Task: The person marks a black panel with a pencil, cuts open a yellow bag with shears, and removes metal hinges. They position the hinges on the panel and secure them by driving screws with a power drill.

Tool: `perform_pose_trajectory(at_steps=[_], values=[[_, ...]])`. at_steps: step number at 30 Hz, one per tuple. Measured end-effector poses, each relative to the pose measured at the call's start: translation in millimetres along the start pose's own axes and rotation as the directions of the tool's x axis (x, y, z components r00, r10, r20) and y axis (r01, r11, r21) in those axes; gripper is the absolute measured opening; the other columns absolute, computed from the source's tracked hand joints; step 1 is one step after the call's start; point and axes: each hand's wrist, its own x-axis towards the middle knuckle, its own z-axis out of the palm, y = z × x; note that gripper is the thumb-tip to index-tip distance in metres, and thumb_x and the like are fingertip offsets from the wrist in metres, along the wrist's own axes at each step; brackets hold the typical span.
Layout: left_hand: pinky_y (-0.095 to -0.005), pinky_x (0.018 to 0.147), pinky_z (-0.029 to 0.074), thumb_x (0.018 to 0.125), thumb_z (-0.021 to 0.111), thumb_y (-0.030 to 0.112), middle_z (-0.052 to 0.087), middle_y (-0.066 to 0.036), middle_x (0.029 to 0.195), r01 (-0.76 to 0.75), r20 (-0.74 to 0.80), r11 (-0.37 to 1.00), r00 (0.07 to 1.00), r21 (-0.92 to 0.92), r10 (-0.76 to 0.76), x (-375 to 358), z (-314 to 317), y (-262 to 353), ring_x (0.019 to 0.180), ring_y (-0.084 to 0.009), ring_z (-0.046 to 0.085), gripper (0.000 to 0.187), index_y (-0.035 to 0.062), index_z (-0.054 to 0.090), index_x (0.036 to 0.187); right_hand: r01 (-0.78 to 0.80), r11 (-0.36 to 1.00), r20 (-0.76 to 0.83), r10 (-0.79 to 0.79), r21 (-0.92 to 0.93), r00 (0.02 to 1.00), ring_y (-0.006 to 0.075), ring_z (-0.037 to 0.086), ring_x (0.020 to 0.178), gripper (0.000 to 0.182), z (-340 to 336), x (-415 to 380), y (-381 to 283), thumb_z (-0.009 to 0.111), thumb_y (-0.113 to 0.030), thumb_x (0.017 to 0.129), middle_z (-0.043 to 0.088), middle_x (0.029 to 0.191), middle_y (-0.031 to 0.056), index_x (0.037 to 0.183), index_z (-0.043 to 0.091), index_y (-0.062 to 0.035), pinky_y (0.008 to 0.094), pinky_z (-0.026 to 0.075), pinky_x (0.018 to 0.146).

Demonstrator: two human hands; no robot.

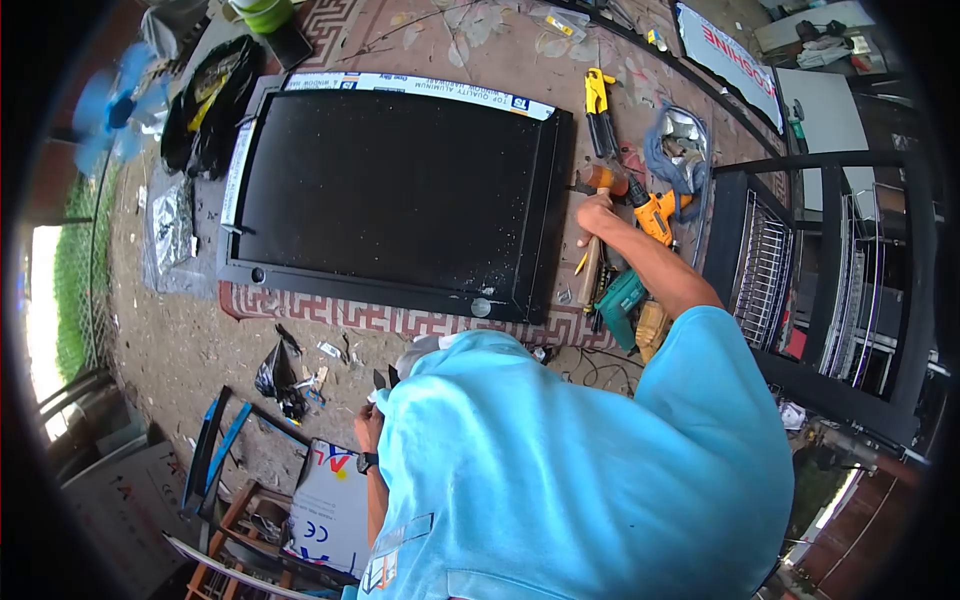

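Note:
My right hand (595,216) is closed round the wooden handle of a mallet (592,268) with an orange head, lying among tools right of a framed black panel (385,190). At the lower centre, my left hand (369,426), with a dark watch on its wrist, is held close to my body. Its fingers look closed, and a small dark pointed piece (380,379) shows just above them; the sleeve hides part of it. Beside my right hand are a yellow and black drill (655,218), a green power tool (620,300) and a yellow-handled tool (598,100).
A black metal rack (815,270) stands at the right. Black bags (212,105) and a blue fan (118,110) are at the upper left. Small debris and a black plastic bag (275,370) lie below the panel. Boards (325,500) and a wooden frame (235,520) are at the lower left.

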Motion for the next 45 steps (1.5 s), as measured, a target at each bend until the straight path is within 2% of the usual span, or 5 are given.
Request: perform_pose_trajectory(at_steps=[10, 15, 31, 35, 45], values=[[-0.032, 0.063, 0.05, 0.087, 0.057, 0.029, 0.068, -0.014, 0.075, 0.052, 0.008, 0.996, 0.999, -0.072, -0.052, -14, 10, 4, 0.066, -0.0196, 0.065, 0.037, -0.0033, 0.067, 0.1, -0.154, 0.95, -0.237, 0.221, 0.27, 0.946, 0.0284, 0.058, 0.11, 0.025, 43, -71, 38, 0.065, -0.026, 0.077, 0.062, 0.116, 0.0148, 0.092, 0.074, -0.0076, 0.0383, 0.05, 0.082], [-0.0286, 0.057, 0.048, 0.087, 0.059, 0.027, 0.065, -0.009, 0.072, 0.093, 0.071, 0.981, 0.994, -0.172, -0.082, -5, 9, 9, 0.061, -0.0155, 0.061, 0.035, -0.0048, 0.065, 0.101, -0.012, 0.962, -0.883, 0.253, 0.271, 0.395, 0.0376, 0.039, 0.124, 0.028, 82, -112, 38, 0.053, -0.011, 0.084, 0.04, 0.137, 0.0232, 0.104, 0.066, 0.004, 0.0436, 0.035, 0.099], [-0.0267, 0.057, 0.048, 0.088, 0.059, 0.027, 0.066, -0.007, 0.073, 0.071, -0.015, 0.958, 0.997, -0.278, -0.078, 22, 9, -4, 0.064, -0.013, 0.061, 0.035, -0.0035, 0.065, 0.105, 0.171, 0.288, -0.321, 0.637, 0.942, 0.701, 0.0428, 0.066, 0.076, 0.022, 103, -60, -67, 0.056, -0.014, 0.066, 0.063, 0.071, 0.028, 0.072, 0.062, 0.0052, 0.049, 0.051, 0.072], [-0.0375, 0.077, 0.051, 0.084, 0.06, 0.038, 0.07, -0.02, 0.09, 0.097, -0.102, 0.979, 0.988, -0.177, -0.116, 15, 0, -1, 0.085, -0.0301, 0.068, 0.042, 0.0007, 0.069, 0.101, 0.053, -0.564, -0.011, 0.077, 0.824, 0.997, 0.0175, 0.056, 0.049, 0.01, 115, -54, -38, 0.059, -0.012, 0.076, 0.059, 0.064, 0.0109, 0.076, 0.057, -0.0017, 0.0288, 0.045, 0.041], [-0.0331, 0.069, 0.051, 0.086, 0.058, 0.034, 0.07, -0.015, 0.082, 0.133, -0.046, 0.948, 0.987, -0.289, -0.152, 40, -49, -24, 0.074, -0.0214, 0.067, 0.042, -0.003, 0.066, 0.105, 0.506, -0.52, -0.594, -0.003, 0.688, 0.804, 0.0069, 0.059, 0.063, 0.021, -163, -174, -219, 0.067, -0.013, 0.086, 0.062, 0.077, 0.0027, 0.102, 0.067, 0.0004, 0.0182, 0.047, 0.054]])
